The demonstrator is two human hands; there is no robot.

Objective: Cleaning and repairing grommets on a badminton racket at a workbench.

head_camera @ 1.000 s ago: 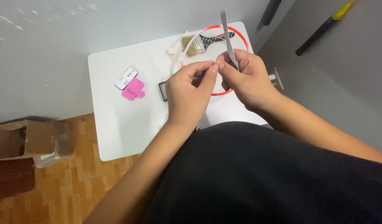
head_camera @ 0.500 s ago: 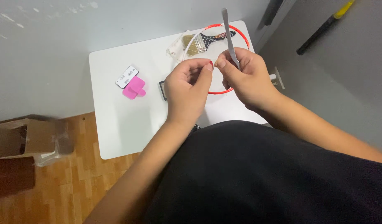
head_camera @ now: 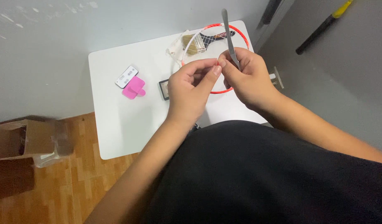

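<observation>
Left edge, lower half of frame: brown box (head_camera: 23,139) on the wood floor, open, with clear plastic at its near corner; no label readable.

White table (head_camera: 116,124), centre-left: a small white flat card (head_camera: 126,76) with dark marks, lying just beside and touching a pink soft-looking piece (head_camera: 133,88). Right of these, a small dark-framed square (head_camera: 164,89), partly hidden behind the left hand.

Centre: left hand (head_camera: 191,89) clenched in a pinch, thumb and forefinger tips meeting the right hand's fingertips. What sits between the tips is too small to tell. Both hands are raised over a red hoop (head_camera: 241,35) that lies on the table, upper centre of frame.

Right hand (head_camera: 249,79) grasps a thin grey metal strip (head_camera: 227,35), held low down so most of its length sticks up toward the top of the frame.

Judgement on handling: strip looks light, stiff, smooth and probably slippery; holding it near the lower end, as now, suits fine work at the fingertips. Hoop looks light and rigid, best taken by the rim.

Inside the hoop, upper centre: a clear packet (head_camera: 187,45) with tan contents and a dark netted piece; no label legible.

Upper right: a dark rod with yellow end (head_camera: 324,27) lying aslant on the grey floor.
</observation>
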